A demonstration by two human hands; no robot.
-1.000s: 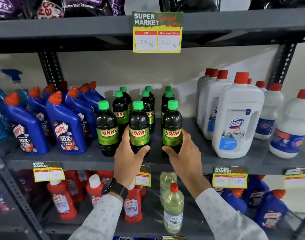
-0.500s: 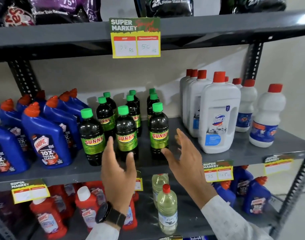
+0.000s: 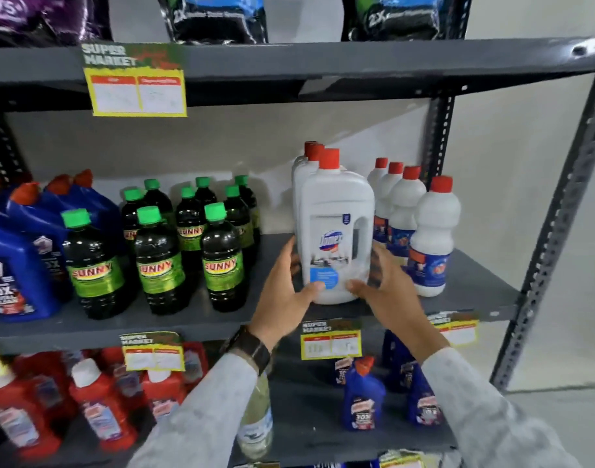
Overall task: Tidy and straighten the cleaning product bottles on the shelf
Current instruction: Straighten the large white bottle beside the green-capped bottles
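A grey metal shelf [image 3: 458, 292] carries the cleaning products on its middle board, with dark pouches [image 3: 218, 15] on the board above and red bottles [image 3: 100, 413] and blue bottles [image 3: 360, 400] on the board below. On the middle board, toward the right end, stands a row of large white jugs [image 3: 309, 184] with red caps running from the front edge to the back wall; the front white jug [image 3: 336, 211] stands upright just behind the front edge. Just beside it on the right is a row of smaller white bottles [image 3: 434, 231] with red caps and blue labels, the nearest one close to the front edge. Near the middle of the board, dark SUNNY bottles [image 3: 157, 255] with green caps stand in three rows, front to back, their contents dark. At the left end are blue Harpic bottles [image 3: 15, 265] with orange caps. The left hand [image 3: 286, 292], a dark watch [image 3: 252, 349] on its wrist, is closed on the lower left side of the front white jug, thumb across its front; the right hand [image 3: 383, 292] grips its lower right side in the same way. Half a second ago both hands hung open in front of the SUNNY bottles; they have since moved right onto the jug, and the view has swung right with them. The yellow price tags [image 3: 329, 342] along the front edges are blurred.
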